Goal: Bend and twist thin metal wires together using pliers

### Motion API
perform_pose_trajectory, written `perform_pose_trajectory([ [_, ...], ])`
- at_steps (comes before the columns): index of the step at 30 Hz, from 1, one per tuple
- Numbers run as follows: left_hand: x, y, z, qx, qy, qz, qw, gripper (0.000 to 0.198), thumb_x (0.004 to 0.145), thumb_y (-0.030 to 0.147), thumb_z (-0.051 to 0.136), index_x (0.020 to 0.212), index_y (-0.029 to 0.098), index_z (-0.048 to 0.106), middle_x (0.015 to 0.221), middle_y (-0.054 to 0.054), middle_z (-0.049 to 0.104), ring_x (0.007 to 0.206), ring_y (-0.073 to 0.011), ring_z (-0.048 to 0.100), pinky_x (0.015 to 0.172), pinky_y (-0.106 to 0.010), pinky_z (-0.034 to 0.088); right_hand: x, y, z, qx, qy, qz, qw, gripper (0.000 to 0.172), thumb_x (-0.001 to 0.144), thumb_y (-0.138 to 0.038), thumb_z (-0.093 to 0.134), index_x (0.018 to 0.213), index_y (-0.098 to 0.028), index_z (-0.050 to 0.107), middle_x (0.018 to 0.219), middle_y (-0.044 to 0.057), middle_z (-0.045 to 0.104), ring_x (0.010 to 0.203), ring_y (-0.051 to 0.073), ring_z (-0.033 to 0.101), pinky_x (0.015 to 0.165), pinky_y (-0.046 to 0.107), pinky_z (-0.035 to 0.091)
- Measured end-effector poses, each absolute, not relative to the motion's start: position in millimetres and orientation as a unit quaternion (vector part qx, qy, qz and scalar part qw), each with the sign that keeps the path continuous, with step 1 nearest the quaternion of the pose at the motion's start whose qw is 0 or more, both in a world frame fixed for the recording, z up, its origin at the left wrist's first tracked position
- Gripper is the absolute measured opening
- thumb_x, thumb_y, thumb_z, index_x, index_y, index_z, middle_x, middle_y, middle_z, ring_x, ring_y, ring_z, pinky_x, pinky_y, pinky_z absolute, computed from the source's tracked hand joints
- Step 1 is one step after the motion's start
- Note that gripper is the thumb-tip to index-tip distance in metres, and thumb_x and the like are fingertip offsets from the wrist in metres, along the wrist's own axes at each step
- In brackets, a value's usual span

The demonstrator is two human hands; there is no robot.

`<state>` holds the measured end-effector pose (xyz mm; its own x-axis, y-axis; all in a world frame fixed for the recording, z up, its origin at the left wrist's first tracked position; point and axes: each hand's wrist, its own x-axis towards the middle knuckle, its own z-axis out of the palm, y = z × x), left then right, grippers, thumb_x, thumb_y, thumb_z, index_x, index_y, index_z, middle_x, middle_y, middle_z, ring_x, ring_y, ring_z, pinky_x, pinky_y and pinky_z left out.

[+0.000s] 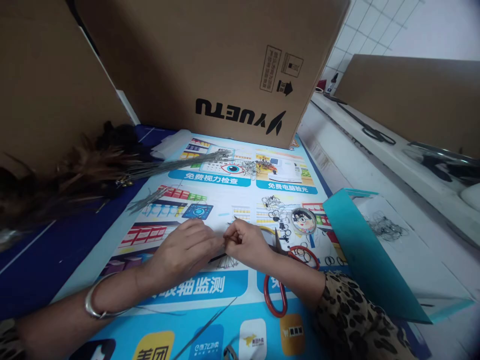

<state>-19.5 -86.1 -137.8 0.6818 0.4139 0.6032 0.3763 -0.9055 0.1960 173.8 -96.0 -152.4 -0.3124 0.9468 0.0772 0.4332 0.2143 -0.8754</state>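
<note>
My left hand [189, 246] and my right hand [247, 243] meet over the middle of the printed mat [221, 312], fingertips almost touching. The right hand is closed in a pinch with its fingers curled. The left fingers are bent together against the thumb side, and their tips are partly hidden. Whatever lies between them is too small to make out; a thin dark tip shows just above the right fingers. Red-handled scissors [275, 300] lie partly under my right forearm. Thin wire pieces [227, 262] lie just below the hands.
A bundle of grey wires [180, 162] with brown feathers [86, 165] lies at left. Small black loops [277, 215] and a round tin [303, 220] sit right of the hands. A teal open box [371, 260] holds tangled wire. A large cardboard box [210, 65] stands behind.
</note>
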Motion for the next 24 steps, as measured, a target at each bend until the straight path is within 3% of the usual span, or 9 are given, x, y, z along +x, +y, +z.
perform_pose_trajectory([
  [6,-20,-84,-141,0.908,0.225,0.354,-0.003,0.015,0.087,0.019,0.056,0.072,0.02,0.056,0.064,0.0,0.059,0.069,-0.0157,0.057,0.073,-0.032,0.043,173,-97,-150,-0.486,-0.714,0.382,0.328,0.007,0.07,-0.017,0.054,0.076,-0.02,0.051,0.057,-0.007,0.048,0.052,0.008,0.047,0.05,0.018,0.035],
  [11,-23,-85,-138,0.924,0.194,0.328,-0.047,0.007,0.085,0.013,0.056,0.083,0.019,0.059,0.075,-0.003,0.064,0.076,-0.0173,0.059,0.076,-0.036,0.044,173,-97,-147,-0.495,-0.711,0.375,0.331,0.006,0.069,-0.017,0.053,0.075,-0.02,0.052,0.056,-0.007,0.049,0.051,0.007,0.046,0.049,0.018,0.034],
  [16,-26,-87,-134,0.944,0.148,0.278,-0.093,0.017,0.086,0.007,0.053,0.098,0.017,0.059,0.083,-0.006,0.067,0.083,-0.0202,0.059,0.08,-0.039,0.044,172,-97,-145,-0.499,-0.718,0.35,0.336,0.006,0.069,-0.017,0.053,0.073,-0.02,0.052,0.057,-0.007,0.05,0.053,0.008,0.048,0.05,0.019,0.035],
  [24,-21,-89,-132,0.947,0.14,0.246,-0.153,0.017,0.088,0.005,0.048,0.092,0.015,0.061,0.08,-0.006,0.066,0.081,-0.0212,0.059,0.08,-0.041,0.043,171,-99,-142,-0.512,-0.721,0.333,0.329,0.004,0.071,-0.019,0.052,0.074,-0.021,0.05,0.059,-0.006,0.051,0.054,0.01,0.049,0.051,0.02,0.036],
])
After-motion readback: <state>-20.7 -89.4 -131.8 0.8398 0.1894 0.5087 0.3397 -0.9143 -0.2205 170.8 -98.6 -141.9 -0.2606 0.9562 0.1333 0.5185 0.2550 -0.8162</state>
